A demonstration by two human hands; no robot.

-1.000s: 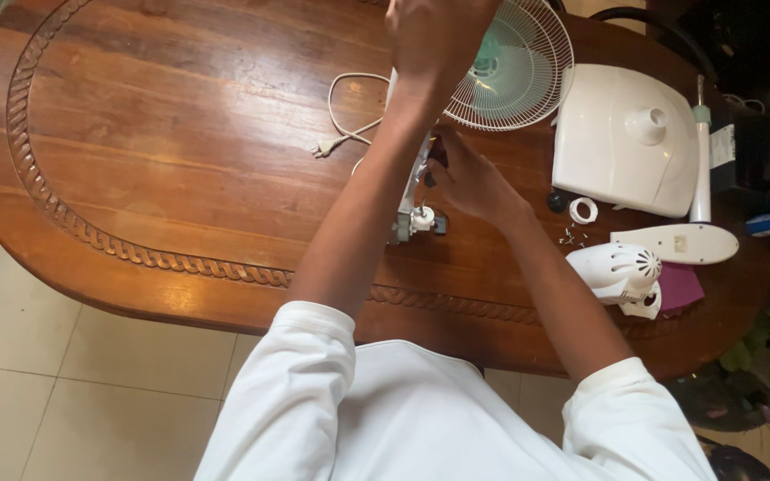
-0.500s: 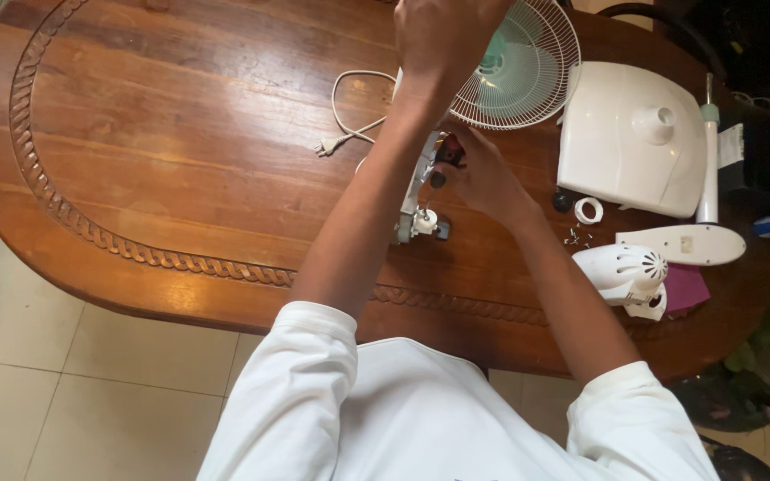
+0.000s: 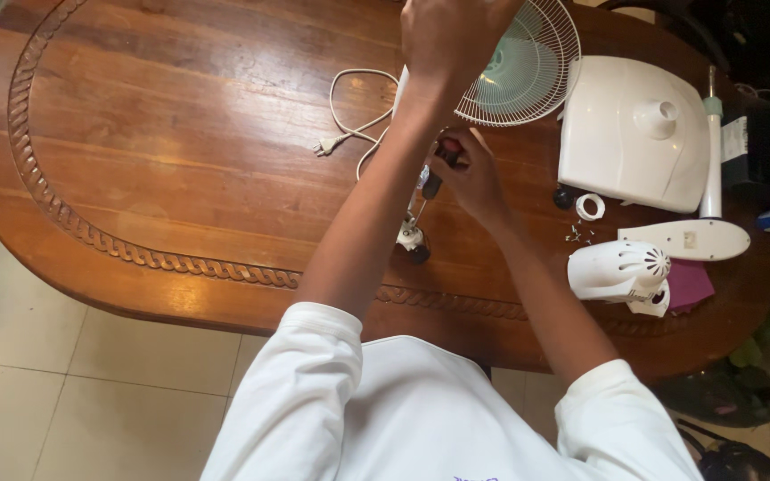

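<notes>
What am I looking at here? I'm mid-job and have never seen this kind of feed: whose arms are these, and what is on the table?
The camera sits on a person's head and looks down, so the arms are the wearer's own. The left hand is raised at the fan grille. The right hand grips a screwdriver, tip down on a small part. On the wooden table lie a cord with plug, a white base, a pole, an oval plate, a vented cover, a white ring and small screws. It looks like a fan taken apart.
</notes>
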